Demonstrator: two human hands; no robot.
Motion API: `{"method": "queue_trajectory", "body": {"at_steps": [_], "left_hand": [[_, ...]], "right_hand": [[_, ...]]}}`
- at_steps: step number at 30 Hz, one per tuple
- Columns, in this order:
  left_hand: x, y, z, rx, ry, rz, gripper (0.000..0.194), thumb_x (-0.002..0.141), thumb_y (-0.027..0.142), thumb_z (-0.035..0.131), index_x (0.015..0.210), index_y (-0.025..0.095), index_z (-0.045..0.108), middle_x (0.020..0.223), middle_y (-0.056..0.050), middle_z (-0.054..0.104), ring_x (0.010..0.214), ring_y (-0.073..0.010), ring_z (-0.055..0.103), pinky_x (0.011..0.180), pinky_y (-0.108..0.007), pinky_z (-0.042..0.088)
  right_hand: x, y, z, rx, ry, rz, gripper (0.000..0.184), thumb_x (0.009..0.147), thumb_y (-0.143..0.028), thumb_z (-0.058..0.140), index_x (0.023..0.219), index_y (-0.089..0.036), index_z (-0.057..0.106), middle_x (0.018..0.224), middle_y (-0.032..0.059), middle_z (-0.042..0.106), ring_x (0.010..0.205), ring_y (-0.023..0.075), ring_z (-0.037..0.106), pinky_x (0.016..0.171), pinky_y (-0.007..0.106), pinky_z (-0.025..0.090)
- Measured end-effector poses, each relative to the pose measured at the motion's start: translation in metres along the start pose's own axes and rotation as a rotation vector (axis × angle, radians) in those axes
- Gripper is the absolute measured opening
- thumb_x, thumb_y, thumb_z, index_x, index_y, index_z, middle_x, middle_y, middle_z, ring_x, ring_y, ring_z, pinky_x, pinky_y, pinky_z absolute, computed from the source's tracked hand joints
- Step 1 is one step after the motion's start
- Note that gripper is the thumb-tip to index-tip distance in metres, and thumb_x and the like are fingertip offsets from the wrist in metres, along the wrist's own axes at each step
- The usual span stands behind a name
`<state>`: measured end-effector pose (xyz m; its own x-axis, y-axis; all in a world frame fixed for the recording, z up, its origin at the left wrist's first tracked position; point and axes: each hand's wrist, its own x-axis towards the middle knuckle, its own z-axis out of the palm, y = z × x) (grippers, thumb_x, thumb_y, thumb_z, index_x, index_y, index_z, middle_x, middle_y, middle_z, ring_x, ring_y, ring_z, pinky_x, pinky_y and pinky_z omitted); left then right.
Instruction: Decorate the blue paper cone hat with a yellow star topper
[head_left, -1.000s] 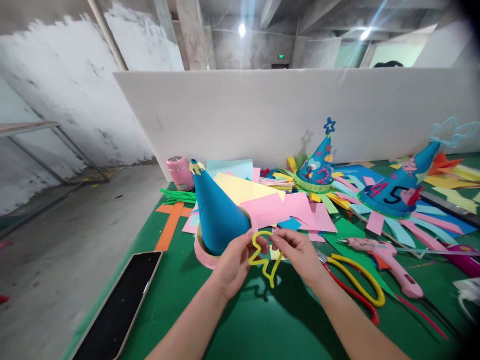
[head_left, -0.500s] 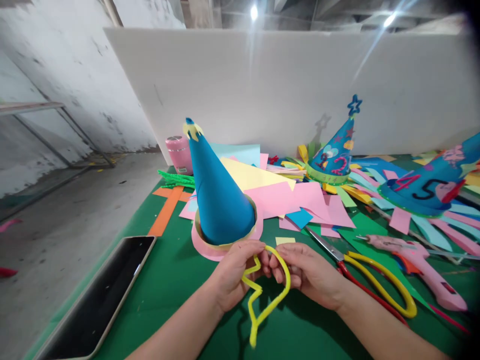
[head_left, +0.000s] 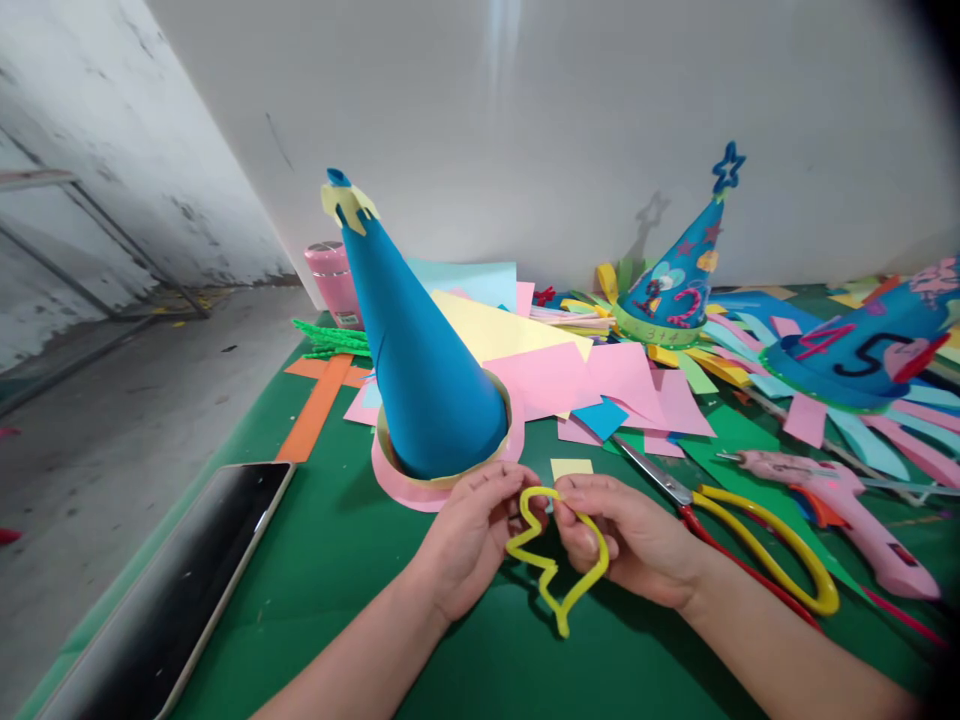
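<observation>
A yellow pipe cleaner [head_left: 598, 572], bent into a closed outline with zigzags on its left side and a short twisted tail, is between my hands. My right hand [head_left: 630, 535] pinches its upper right edge between thumb and fingers. On the other side, my left hand [head_left: 476, 535] has its fingers closed at the upper left of the shape, partly hidden behind it. Just beyond stands a blue paper cone hat [head_left: 427, 390], tilted to the left, with a pale yellow fringed collar [head_left: 351, 208] near its tip and a pink brim [head_left: 401, 488].
A phone [head_left: 172, 590] lies at left. Scissors [head_left: 720, 530] and a pink glue gun [head_left: 840, 500] lie at right. Behind are coloured paper sheets [head_left: 536, 375], green pipe cleaners [head_left: 330, 340], a pink container [head_left: 334, 285] and two decorated hats [head_left: 667, 290], [head_left: 847, 365].
The yellow pipe cleaner has turned between my hands, its tail swinging right and up. My right hand's grip now shows more plainly. The view has tipped down slightly.
</observation>
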<state>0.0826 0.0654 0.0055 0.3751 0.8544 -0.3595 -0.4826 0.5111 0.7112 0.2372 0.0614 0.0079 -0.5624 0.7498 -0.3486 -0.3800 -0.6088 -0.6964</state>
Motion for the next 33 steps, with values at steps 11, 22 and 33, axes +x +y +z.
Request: {"method": "queue_trajectory", "body": {"at_steps": [11, 22, 33], "left_hand": [[-0.001, -0.003, 0.003, 0.050, 0.130, 0.123, 0.013, 0.064, 0.023, 0.068, 0.060, 0.013, 0.062, 0.056, 0.000, 0.058, 0.054, -0.0082, 0.051, 0.054, -0.019, 0.039], [-0.006, -0.001, 0.006, 0.014, -0.026, -0.028, 0.020, 0.076, 0.024, 0.046, 0.064, 0.014, 0.057, 0.064, -0.004, 0.060, 0.060, -0.0141, 0.054, 0.061, -0.026, 0.040], [-0.012, -0.003, 0.005, 0.185, -0.072, 0.062, 0.029, 0.080, 0.028, 0.050, 0.055, 0.014, 0.055, 0.057, -0.002, 0.056, 0.058, -0.0123, 0.049, 0.060, -0.024, 0.037]], "right_hand": [[-0.001, 0.000, -0.002, 0.104, -0.067, 0.017, 0.020, 0.075, -0.025, 0.051, 0.058, -0.014, 0.049, 0.042, -0.0064, 0.040, 0.036, 0.0027, 0.025, 0.039, 0.017, 0.018], [0.001, 0.002, -0.003, 0.096, -0.047, 0.003, 0.021, 0.073, -0.022, 0.054, 0.055, -0.013, 0.050, 0.042, -0.0054, 0.041, 0.038, 0.0027, 0.032, 0.040, 0.014, 0.023], [0.001, 0.003, -0.001, -0.008, -0.009, -0.021, 0.022, 0.078, -0.020, 0.047, 0.058, -0.011, 0.054, 0.042, -0.0033, 0.048, 0.035, 0.0018, 0.031, 0.037, 0.015, 0.016]]}}
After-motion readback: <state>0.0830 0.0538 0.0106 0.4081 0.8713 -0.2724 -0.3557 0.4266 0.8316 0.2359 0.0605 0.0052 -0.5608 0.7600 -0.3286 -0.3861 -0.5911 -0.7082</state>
